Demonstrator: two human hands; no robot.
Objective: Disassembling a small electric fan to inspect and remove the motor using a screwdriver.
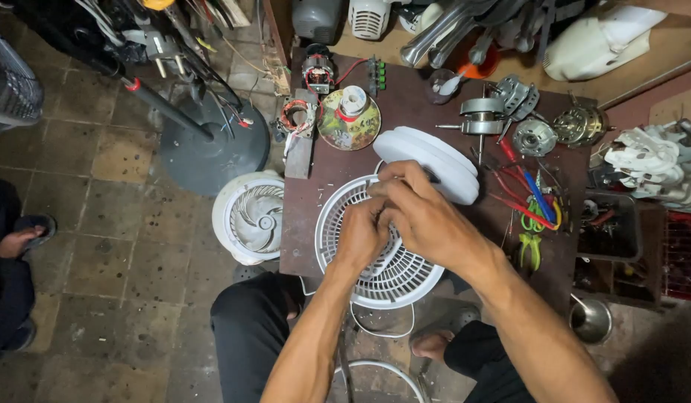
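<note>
White plastic fan grille (375, 272), round, ribbed with fine radial slats, lies flat on the dark brown surface (412, 112) and overhangs its near edge. At its 1 o'clock, a smooth white disc-shaped fan housing (427, 160) rests tilted, touching the grille rim.

Left hand (360, 237) sits over grille centre, fingers curled in tight, knuckles up; what it pinches is hidden. Right hand (420, 213) crosses over from 4 o'clock, wrist bent, fingers closed around a thin dark tool whose tip barely shows at the knuckles; can't tell what kind. Both hands touch each other above the hub.

Around: bare metal motor parts (535, 134) at 1 o'clock, red, blue and green-handled tools (532, 213) at 3 o'clock, a second white grille (250, 216) on the tiled floor at 9 o'clock.
</note>
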